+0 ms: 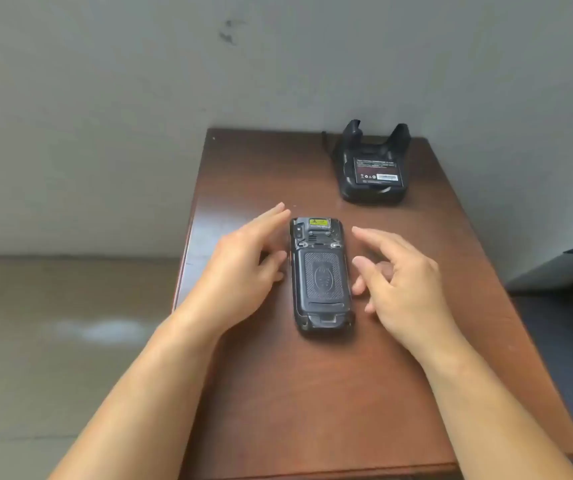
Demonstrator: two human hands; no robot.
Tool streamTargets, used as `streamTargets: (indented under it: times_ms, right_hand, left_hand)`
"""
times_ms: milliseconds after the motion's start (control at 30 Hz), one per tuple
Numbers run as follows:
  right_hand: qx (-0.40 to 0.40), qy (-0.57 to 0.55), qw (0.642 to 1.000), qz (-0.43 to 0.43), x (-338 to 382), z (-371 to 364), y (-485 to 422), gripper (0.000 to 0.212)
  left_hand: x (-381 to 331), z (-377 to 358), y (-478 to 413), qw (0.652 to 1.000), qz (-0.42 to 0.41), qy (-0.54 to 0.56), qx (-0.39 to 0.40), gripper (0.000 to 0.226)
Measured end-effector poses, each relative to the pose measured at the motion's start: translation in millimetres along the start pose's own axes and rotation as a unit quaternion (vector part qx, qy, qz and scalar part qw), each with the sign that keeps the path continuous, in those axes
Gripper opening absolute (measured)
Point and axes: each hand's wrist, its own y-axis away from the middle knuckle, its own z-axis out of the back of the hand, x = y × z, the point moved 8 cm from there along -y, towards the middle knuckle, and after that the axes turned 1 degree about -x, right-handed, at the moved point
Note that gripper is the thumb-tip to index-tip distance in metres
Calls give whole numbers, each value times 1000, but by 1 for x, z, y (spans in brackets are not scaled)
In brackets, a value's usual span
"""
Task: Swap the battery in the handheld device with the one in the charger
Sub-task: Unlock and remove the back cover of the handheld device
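Left hand (243, 265) and right hand (403, 282) hover on either side of the handheld device (320, 277). Both are empty, with fingers loosely spread and gripping nothing. The device lies back-up on the brown bench (313, 393), its long axis running from 12 to 6. The left hand sits at its 9, fingers reaching toward 1, with the fingertips just beside the top left corner. I cannot tell whether its thumb touches the casing. The right hand sits at the device's 3, fingers bent toward 10, with a strip of bare bench between them and the casing, so the left hand looks nearer.

On the device, a yellow label (317, 221) marks the 12 end. A textured dark battery cover (323, 258) fills the middle, closed and seemingly flush. What looks like a latch (328, 320) sits at the 6 end, the end closest to the person, so that is probably where the cover must be released.

At 1 from the device, well apart, stands the black charger (347, 192) with the spare battery (377, 171) seated in it, label up. It is nearer the right hand. Neither of the 2 batteries is out yet.
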Motion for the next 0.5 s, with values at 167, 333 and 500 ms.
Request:
streamTargets:
  times_ms: [167,333,500]
  right_hand:
    - [31,-4,999,26,-2,-6,-32,41]
    - [69,5,997,42,-3,-10,-46,33]
    - [114,-16,993,34,-2,-9,-57,37]
  left_hand:
    - [2,-3,-19,999,32,11,-8,45]
    - [9,0,-24,998,56,23,-16,40]
    - [10,0,-25,996,84,35,-3,40]
